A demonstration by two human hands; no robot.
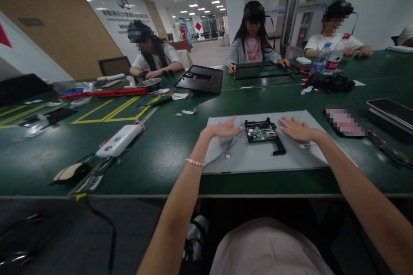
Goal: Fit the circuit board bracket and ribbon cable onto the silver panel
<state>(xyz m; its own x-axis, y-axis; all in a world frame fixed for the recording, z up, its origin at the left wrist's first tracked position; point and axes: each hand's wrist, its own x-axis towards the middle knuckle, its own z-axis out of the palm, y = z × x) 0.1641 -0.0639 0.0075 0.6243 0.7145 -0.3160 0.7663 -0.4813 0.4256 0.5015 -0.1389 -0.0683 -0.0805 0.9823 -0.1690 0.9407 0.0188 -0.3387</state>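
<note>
A flat grey metal panel (245, 163), like the back of a display, lies on the green table in front of me. At its middle sits a black plastic bracket (279, 148) with a green circuit board (262, 133) in it. Left of the bracket, a grey cable (227, 148) runs over the panel. My left hand (224, 128) rests flat on the panel's left part, fingers stretched toward the bracket. On the right part lies my right hand (297, 129), open with fingers spread. Neither hand holds anything.
To the left are a white power strip (119, 141) and a computer mouse (71, 172). A phone (344, 122) and glasses (389, 148) lie right. Further back are a black plastic cover (200, 79) and bottles (335, 56). One person opposite holds a black frame (266, 76).
</note>
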